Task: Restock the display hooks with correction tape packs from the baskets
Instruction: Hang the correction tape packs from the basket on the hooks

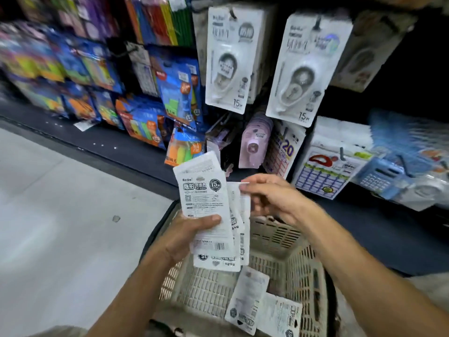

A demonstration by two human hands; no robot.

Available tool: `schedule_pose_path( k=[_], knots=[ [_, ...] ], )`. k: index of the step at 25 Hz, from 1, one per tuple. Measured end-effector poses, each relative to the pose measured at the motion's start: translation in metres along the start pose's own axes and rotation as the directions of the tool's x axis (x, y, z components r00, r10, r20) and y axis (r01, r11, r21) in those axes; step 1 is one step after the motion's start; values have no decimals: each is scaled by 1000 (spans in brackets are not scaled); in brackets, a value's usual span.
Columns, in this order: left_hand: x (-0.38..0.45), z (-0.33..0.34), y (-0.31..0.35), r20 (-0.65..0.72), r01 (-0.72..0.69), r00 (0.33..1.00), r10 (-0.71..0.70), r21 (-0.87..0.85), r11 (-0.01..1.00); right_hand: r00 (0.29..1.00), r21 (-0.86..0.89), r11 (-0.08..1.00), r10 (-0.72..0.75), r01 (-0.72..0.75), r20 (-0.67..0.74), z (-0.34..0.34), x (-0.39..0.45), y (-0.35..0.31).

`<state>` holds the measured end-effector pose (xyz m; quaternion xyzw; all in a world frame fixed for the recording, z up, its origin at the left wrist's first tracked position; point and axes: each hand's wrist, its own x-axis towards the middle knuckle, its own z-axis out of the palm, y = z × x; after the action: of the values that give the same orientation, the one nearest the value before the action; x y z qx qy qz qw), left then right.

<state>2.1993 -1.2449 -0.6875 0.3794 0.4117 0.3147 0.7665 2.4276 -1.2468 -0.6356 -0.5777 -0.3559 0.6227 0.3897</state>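
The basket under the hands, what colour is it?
The basket is beige with slotted walls, seen in the head view.

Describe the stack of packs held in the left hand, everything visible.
The stack of packs is a fanned handful of flat white carded packs, backs toward the camera, with printed text, a "15" badge and a barcode. It stands roughly upright above the beige basket. The left hand grips its lower part, thumb across the front card. The right hand pinches the top edge of a rear pack. The exact count cannot be told.
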Motion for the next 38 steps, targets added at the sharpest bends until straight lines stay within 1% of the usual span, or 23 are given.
schedule_pose_path(
  k=[2, 3, 4, 6, 8, 11, 13, 15, 16, 17, 18, 19, 21, 22, 23, 25, 27, 29, 30, 32, 33, 36, 38],
  knots=[
    [-10, 26, 35, 22, -103, 994, 105, -96, 990, 999, -323, 946, -34, 41, 29, -11, -27, -45],
    [-14, 40, 51, 26, -130, 991, 135, -138, 982, 998, -444, 894, -50, 65, 46, -15, -42, -62],
    [-17, 53, 67, 27, -136, 989, 143, -168, 976, 995, -500, 860, -81, 96, 53, -18, -55, -74],
    [-23, 82, 92, 39, -114, 992, 123, -185, 976, 979, -459, 871, -203, 174, -14, -21, -75, -91],
    [-28, 107, 110, 81, -97, 990, 117, -210, 973, 932, -309, 914, -323, 262, -165, -24, -91, -108],
    [-31, 132, 126, 115, -93, 986, 122, -230, 969, 804, -206, 877, -480, 433, -353, -34, -109, -125],
    [-32, 132, 135, 82, -120, 987, 141, -226, 967, 663, -212, 780, -616, 588, -426, -37, -117, -129],
    [-30, 130, 148, 20, -139, 989, 147, -213, 967, 483, -268, 613, -769, 744, -419, -41, -122, -137],
    [-28, 129, 154, -9, -146, 989, 148, -208, 967, 420, -303, 535, -829, 788, -369, -44, -124, -140],
    [-26, 129, 161, -41, -162, 987, 156, -204, 966, 396, -312, 482, -868, 819, -301, -44, -125, -143],
    [-24, 131, 168, -76, -184, 982, 172, -198, 963, 412, -297, 471, -879, 831, -241, -44, -125, -143],
    [-23, 135, 174, -96, -209, 976, 194, -189, 959, 459, -256, 498, -866, 828, -200, -43, -126, -141],
    [-20, 144, 184, -92, -246, 968, 234, -165, 955, 557, -184, 587, -808, 788, -192, -42, -125, -137],
    [-20, 148, 187, -76, -248, 968, 238, -160, 956, 573, -177, 608, -791, 774, -213, -44, -125, -136],
    [-20, 150, 191, -50, -241, 970, 236, -159, 957, 571, -178, 616, -782, 767, -249, -45, -125, -139],
    [-21, 155, 196, -15, -242, 970, 242, -148, 959, 527, -273, 612, -784, 742, -326, -53, -124, -143],
    [-21, 162, 198, -11, -278, 960, 279, -119, 953, 493, -359, 597, -799, 718, -344, -60, -126, -141],
    [-20, 170, 196, -28, -323, 946, 322, -92, 942, 483, -398, 580, -813, 710, -325, -63, -131, -132],
    [-20, 174, 195, -35, -328, 945, 326, -94, 940, 468, -409, 569, -821, 714, -326, -66, -134, -130],
    [-19, 179, 191, -25, -304, 953, 303, -105, 947, 411, -456, 542, -838, 706, -359, -77, -136, -135],
    [-19, 181, 188, -17, -291, 957, 291, -110, 950, 399, -479, 555, -828, 680, -393, -84, -136, -142],
    [-20, 180, 184, -1, -277, 961, 278, -98, 956, 414, -536, 629, -776, 563, -476, -98, -132, -149],
    [-20, 177, 184, 14, -282, 959, 284, -74, 956, 398, -545, 624, -779, 560, -484, -102, -127, -143]
  ],
)
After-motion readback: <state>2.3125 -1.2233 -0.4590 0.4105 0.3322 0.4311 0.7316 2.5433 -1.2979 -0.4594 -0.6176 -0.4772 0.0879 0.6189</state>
